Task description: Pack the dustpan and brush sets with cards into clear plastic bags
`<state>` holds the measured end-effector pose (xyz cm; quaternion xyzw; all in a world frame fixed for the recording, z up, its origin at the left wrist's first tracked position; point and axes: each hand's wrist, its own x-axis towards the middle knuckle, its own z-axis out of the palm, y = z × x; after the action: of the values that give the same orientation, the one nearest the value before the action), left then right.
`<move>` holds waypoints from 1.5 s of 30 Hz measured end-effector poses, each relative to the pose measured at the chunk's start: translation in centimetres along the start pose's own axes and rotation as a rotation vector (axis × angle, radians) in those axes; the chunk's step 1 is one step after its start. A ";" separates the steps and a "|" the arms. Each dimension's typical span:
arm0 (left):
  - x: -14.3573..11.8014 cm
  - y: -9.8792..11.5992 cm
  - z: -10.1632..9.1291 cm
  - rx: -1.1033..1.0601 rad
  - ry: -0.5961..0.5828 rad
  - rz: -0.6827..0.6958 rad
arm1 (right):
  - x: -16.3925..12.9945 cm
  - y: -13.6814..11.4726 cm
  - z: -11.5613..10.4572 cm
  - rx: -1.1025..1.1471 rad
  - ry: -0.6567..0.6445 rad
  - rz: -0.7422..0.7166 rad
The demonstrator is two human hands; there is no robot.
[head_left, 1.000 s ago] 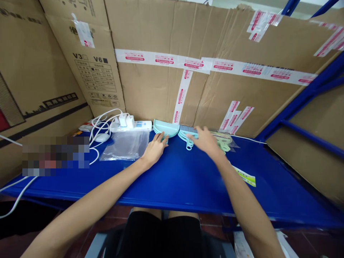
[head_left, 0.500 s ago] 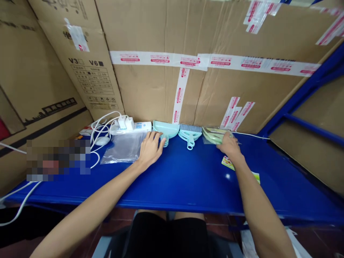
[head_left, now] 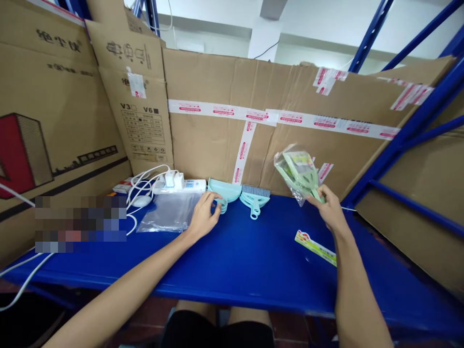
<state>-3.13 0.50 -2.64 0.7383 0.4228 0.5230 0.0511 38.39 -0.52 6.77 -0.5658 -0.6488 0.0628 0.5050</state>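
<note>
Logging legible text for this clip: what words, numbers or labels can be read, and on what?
"V3" and "V6": middle cardboard box, above a printed table too small to read.
Chinese characters on the box tops: too blurred to read.
Red-printed tape: unreadable.
Card on the blue shelf: unreadable.

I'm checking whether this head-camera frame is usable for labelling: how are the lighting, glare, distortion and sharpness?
Head view: even indoor light, soft shadows; faint sheen on the blue shelf and the clear bags. Wide-angle bending curves the cardboard wall and blue posts. A mosaic block hides the left area. The right hand and its bagged green packs look slightly soft.
</note>
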 end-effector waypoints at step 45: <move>-0.9 2.9 -0.9 0.065 0.012 0.533 | -3.4 -2.6 10.2 0.636 -0.533 0.219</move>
<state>-2.31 -2.27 -1.40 0.8218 0.2303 0.5084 -0.1148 28.76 0.81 1.52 -0.4115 -0.6409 0.4572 0.4592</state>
